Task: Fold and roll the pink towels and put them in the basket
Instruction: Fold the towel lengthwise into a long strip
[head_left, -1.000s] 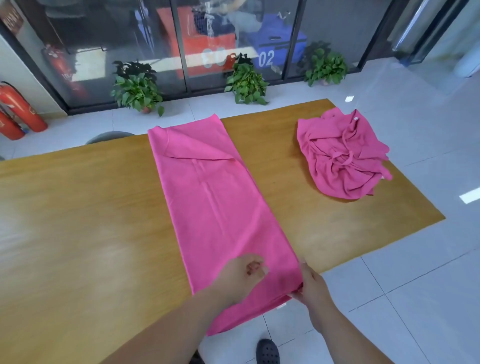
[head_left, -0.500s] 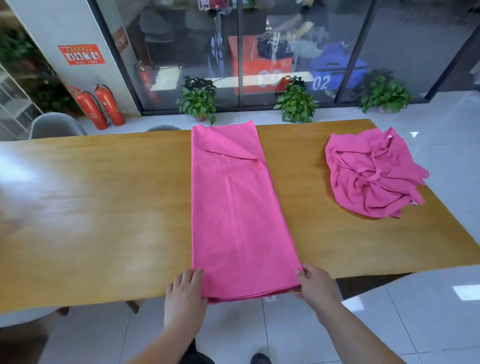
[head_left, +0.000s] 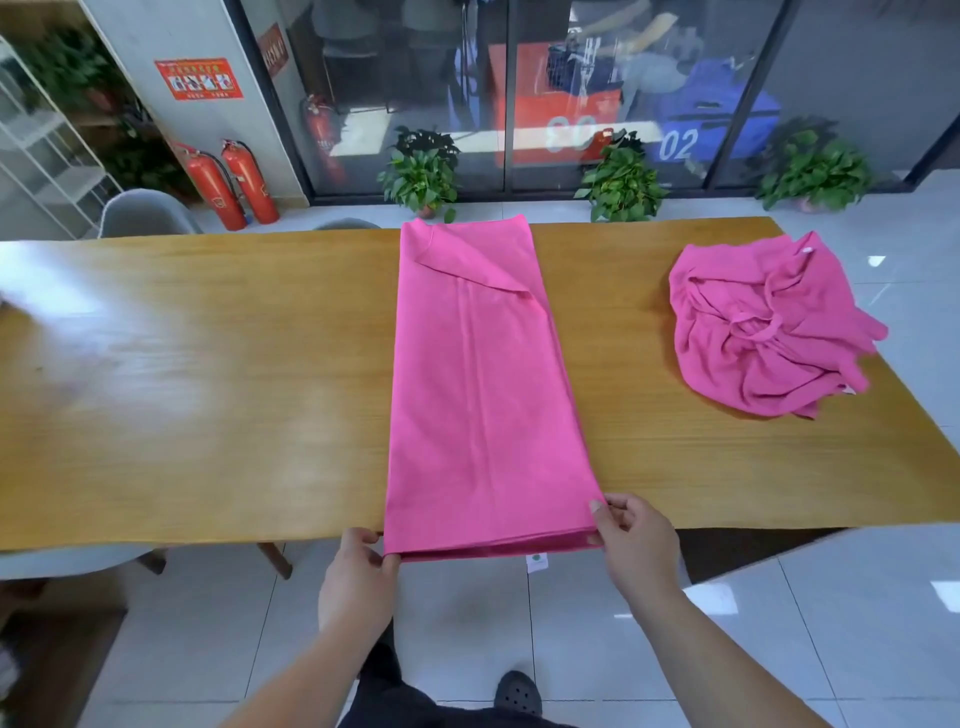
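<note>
A pink towel (head_left: 478, 395), folded into a long strip, lies across the wooden table (head_left: 208, 395) from the far edge to the near edge, its far left corner turned over. At its near left corner my left hand (head_left: 358, 577) pinches the cloth. My right hand (head_left: 631, 540) pinches the near right corner, thumb on top. A small white label hangs under the near edge. A second pink towel (head_left: 763, 327) lies crumpled at the table's right end. No basket is in view.
Grey chairs (head_left: 140, 215) stand at the table's far left and near left. Potted plants (head_left: 423, 174) line a glass wall behind the table, with two red fire extinguishers (head_left: 228, 182) and a white shelf (head_left: 47, 145) to the left. My dark shoe shows on the tiled floor.
My left hand slid from on top of the towel to its near left corner and now pinches it. The right hand stays at the right corner. The view swung left and up.
</note>
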